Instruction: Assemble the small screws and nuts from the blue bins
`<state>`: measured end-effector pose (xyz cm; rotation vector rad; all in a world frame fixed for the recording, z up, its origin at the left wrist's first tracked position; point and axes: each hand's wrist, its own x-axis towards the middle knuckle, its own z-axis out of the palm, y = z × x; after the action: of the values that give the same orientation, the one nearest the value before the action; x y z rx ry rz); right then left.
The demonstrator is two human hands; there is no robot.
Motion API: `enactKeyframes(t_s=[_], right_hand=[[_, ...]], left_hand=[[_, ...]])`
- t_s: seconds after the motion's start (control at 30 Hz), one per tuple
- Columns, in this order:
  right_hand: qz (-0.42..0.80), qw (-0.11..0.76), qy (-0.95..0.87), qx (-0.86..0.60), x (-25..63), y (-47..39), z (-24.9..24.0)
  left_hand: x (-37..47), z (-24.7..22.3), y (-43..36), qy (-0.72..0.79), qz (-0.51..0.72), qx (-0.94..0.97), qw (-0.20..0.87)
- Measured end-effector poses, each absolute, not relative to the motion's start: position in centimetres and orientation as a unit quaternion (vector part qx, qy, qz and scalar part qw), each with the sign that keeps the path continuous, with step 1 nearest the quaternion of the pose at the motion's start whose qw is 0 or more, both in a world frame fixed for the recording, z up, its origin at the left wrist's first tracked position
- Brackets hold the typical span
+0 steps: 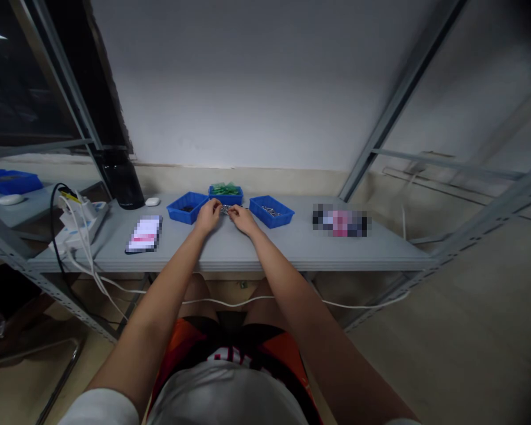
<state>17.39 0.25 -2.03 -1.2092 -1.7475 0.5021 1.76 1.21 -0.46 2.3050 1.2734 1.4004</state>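
Between my hands on the grey shelf lie small shiny metal pieces (225,209). My left hand (209,215) is at their left edge with fingers bent together; what it pinches, if anything, is too small to name. From the right, my right hand (241,219) reaches the same pieces, its fingertips closed. A blue tray (187,216) with dark small parts stands to the left, another blue tray (272,221) with silvery parts to the right. Behind my hands is a third blue tray (226,199) holding green packets (225,188).
A phone (144,234) and a white case (152,202) lie on the shelf (230,251) at left, near a black cylinder (124,180) and a power strip (82,227) with cables. A blurred-out object (340,222) is at right. Metal posts frame both sides.
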Motion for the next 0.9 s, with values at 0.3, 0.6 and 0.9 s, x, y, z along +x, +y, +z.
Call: enactKeyframes(t_s=[0.3,0.6,0.9], right_hand=[[0.199,0.428,-0.739,-0.481,17.43,0.18,-2.22],[0.162,0.395,-0.770,-0.474,17.13,-0.15,-2.09],[0.178,0.511,-0.677,-0.499,17.42,0.25,-1.49]], left_hand=[[1.87,-0.51,1.17,0.426,0.466,0.771,0.087],[1.97,-0.09,0.50,0.424,0.443,0.786,0.078],[1.58,-0.47,1.30,0.447,0.449,0.769,0.078]])
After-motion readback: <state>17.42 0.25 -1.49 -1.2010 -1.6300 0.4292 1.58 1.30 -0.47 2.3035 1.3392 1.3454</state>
